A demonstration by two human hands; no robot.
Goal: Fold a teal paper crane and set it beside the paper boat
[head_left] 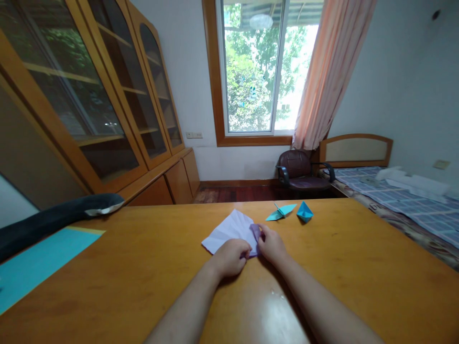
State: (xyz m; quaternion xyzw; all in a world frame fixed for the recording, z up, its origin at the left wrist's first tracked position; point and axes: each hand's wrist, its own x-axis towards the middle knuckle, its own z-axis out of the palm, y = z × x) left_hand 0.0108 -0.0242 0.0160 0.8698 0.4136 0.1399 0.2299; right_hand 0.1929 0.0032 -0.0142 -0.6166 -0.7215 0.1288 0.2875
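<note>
A pale lilac sheet of paper (229, 229), creased and partly folded, lies on the wooden table (143, 267) in front of me. My left hand (231, 257) pinches its near edge with curled fingers. My right hand (271, 244) grips the right corner, where a darker purple flap is turned up. Both hands touch the sheet and almost meet at its near right corner. Beyond the sheet to the right rest a folded teal paper crane (280, 211) and a folded blue paper boat (304, 211).
A teal sheet (39, 260) lies at the table's left edge beside a dark bag (53, 217). A glass-fronted wooden cabinet (107, 110) lines the left wall. An office chair (301, 172) and a bed (405, 196) stand behind the table on the right, under a window.
</note>
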